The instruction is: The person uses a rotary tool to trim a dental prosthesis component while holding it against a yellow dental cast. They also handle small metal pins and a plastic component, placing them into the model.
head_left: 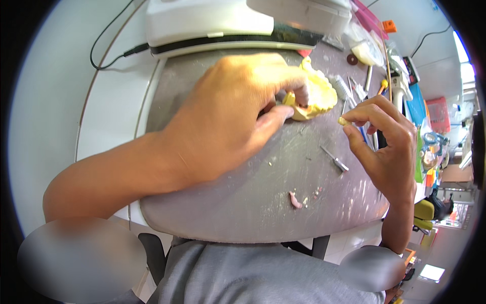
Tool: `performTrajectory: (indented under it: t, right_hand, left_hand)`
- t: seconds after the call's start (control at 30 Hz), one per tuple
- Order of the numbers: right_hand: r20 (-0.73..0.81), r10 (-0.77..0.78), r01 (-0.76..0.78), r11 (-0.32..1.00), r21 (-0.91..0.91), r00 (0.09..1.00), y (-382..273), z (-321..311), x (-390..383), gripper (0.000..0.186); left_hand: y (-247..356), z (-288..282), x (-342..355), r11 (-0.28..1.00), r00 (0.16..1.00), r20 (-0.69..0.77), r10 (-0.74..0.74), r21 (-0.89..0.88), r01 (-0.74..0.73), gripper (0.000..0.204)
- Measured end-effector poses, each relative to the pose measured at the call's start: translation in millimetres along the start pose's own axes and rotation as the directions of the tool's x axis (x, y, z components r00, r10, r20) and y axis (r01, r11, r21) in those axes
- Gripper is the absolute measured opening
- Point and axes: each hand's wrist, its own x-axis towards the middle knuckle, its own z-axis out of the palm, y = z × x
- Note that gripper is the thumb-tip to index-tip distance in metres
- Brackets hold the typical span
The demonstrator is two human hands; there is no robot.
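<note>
Over the grey worktop, my left hand (243, 96) is closed at the near left end of a yellow plaster dental cast (321, 91). Its thumb and fingertips pinch a small upright yellow part (289, 99) there; whether that part is loose or joined to the cast cannot be told. The row of moulded teeth faces away to the right. To the right of the cast, thumb and fingertips of my right hand (387, 134) hold a tiny yellowish piece (342, 121), its shape too small to make out. A short metal hand tool (336, 159) lies below, between the hands.
A white machine (212, 23) with a dark front strip stands along the worktop's (217, 213) far edge. Near the front lies a pinkish lump (295, 200) among crumbs. A brush (340, 87), several slim tools and a clear plastic bag (362, 45) crowd the far right.
</note>
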Motion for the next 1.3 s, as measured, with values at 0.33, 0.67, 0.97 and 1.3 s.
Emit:
performTrajectory:
  t: [0.33, 0.67, 0.97, 1.3]
  right_hand:
    - [0.002, -0.141, 0.139, 0.977, 0.161, 0.990, -10.7, 13.2, -40.6, 0.032]
    - [0.159, -0.382, 0.329, 0.902, 0.280, 0.910, -31.1, 16.6, -41.7, 0.033]
    - [-0.030, -0.070, 0.076, 0.953, 0.294, 0.997, -20.5, 5.3, 9.7, 0.011]
    - [-0.107, -0.235, 0.241, 0.969, 0.051, 0.966, -15.2, 21.5, 33.2, 0.007]
  left_hand:
    - [-0.2, 2.8, 0.6, 0.988, 0.997, 0.002, 0.083, 0.129, -0.082, 0.020]
    - [3.5, -0.1, 1.1, 0.996, 0.997, 0.025, -0.079, 0.029, 0.079, 0.033]
    - [3.8, -3.4, 2.5, 0.990, 0.989, 0.062, -0.135, 0.052, 0.132, 0.026]
    - [0.4, -0.4, 2.7, 0.995, 0.995, 0.028, -0.094, 0.037, 0.093, 0.019]
